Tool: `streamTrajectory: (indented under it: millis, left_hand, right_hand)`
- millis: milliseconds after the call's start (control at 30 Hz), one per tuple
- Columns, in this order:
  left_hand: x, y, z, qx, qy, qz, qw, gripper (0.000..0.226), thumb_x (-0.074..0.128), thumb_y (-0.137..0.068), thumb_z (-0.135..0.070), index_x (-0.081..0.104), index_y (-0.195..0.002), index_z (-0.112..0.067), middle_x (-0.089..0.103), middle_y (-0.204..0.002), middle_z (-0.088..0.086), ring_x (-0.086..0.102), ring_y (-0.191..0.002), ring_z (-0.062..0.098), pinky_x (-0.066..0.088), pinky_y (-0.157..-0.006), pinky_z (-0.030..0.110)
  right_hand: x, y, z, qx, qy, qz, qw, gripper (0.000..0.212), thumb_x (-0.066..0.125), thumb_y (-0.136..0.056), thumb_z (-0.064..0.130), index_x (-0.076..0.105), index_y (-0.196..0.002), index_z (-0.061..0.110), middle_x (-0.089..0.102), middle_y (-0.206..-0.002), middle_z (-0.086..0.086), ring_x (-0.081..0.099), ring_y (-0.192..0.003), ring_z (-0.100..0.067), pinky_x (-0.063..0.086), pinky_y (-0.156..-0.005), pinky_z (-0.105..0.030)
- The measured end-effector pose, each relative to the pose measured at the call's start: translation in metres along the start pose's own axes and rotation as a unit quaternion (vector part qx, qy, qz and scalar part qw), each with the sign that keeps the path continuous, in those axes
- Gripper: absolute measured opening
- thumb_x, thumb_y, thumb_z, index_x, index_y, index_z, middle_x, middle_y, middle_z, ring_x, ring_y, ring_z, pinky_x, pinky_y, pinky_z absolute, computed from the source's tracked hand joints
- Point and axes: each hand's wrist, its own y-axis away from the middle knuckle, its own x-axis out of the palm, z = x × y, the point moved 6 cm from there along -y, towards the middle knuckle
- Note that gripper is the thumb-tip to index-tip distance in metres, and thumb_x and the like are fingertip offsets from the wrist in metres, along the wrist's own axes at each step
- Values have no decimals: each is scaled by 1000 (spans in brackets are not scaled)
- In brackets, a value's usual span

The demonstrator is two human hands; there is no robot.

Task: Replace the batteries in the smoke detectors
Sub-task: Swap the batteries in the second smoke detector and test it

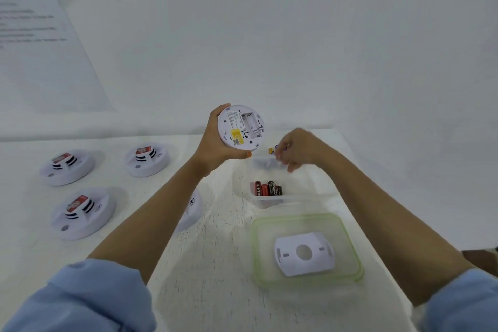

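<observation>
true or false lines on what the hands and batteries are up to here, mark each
1. The left hand holds a smoke detector with its back toward the camera. True.
2. The right hand lies flat on the table. False: it is raised and pinches a small battery.
3. Red and black batteries lie in a clear container. True.
4. The white mounting plate is clipped onto the held detector. False: it lies on the green-rimmed lid.
</observation>
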Motion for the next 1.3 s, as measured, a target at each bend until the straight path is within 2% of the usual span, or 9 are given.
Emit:
streamTrajectory:
  millis: [100,200,267,400,533,667,800,967,1300]
  left_hand:
    - [2,-4,3,-8,7,0,1000,103,81,-52,12,26,-133,-20,42,-122,-12,49,-111,-1,52,-78,15]
    - [5,-6,6,-13,7,7,1000,105,82,-50,8,26,-133,-22,42,-124,-10,48,-114,6,53,-81,19]
    - [7,-7,10,-15,8,11,1000,105,82,-52,13,25,-136,-19,43,-124,-9,48,-114,7,53,-81,19]
    - [9,-9,14,-20,-4,25,999,103,81,-50,5,27,-133,-22,44,-124,-9,48,-114,3,52,-80,18]
    - [6,-12,16,-23,3,14,1000,104,79,-53,17,25,-137,-13,43,-122,-11,49,-106,-11,51,-79,16]
    - [2,-11,14,-24,15,6,1000,104,80,-48,7,26,-135,-15,43,-122,-11,50,-106,-11,52,-79,17]
    - [3,-8,10,-24,37,-5,999,101,77,-47,4,27,-131,-20,44,-122,-11,51,-106,-8,51,-78,16]
    - [12,-7,6,-16,40,-3,999,99,76,-47,8,27,-130,-18,46,-119,-11,56,-99,-11,51,-76,15]
    - [13,-3,4,-16,52,1,999,97,75,-49,8,28,-130,-18,48,-119,-8,57,-99,-9,52,-77,17]
  right_hand:
    - [-18,-29,2,-32,105,-95,989,23,61,-85,14,64,-107,10,62,-114,-10,61,-91,-23,47,-81,-28]
    - [7,-57,-7,-17,201,10,979,42,60,-88,29,54,-127,14,49,-136,-5,48,-123,-23,37,-100,-32]
    - [17,-69,-10,-8,216,56,975,46,61,-87,32,54,-128,13,54,-132,-7,52,-118,-23,40,-98,-31]
    - [20,-82,-7,-21,233,67,970,21,62,-84,16,65,-103,8,57,-75,-2,52,-67,-18,40,-55,-22]
    - [19,-90,-5,-75,169,50,982,17,72,-71,7,58,-75,16,58,-78,-2,57,-70,-17,46,-66,-27]
    - [-13,-75,1,-115,-91,-100,984,30,78,-66,2,53,-71,17,65,-67,-4,57,-50,4,44,-58,-16]
    - [-48,-34,16,-198,-324,-272,884,31,74,-69,-4,55,-74,20,68,-81,-11,66,-76,-21,54,-74,-27]
    - [-24,1,52,-311,-208,-214,902,23,71,-72,-4,58,-79,13,68,-84,-8,64,-74,-7,56,-73,-24]
    - [-15,11,44,-356,-76,-258,895,17,71,-78,6,66,-92,-2,72,-91,-15,68,-81,-31,56,-74,-40]
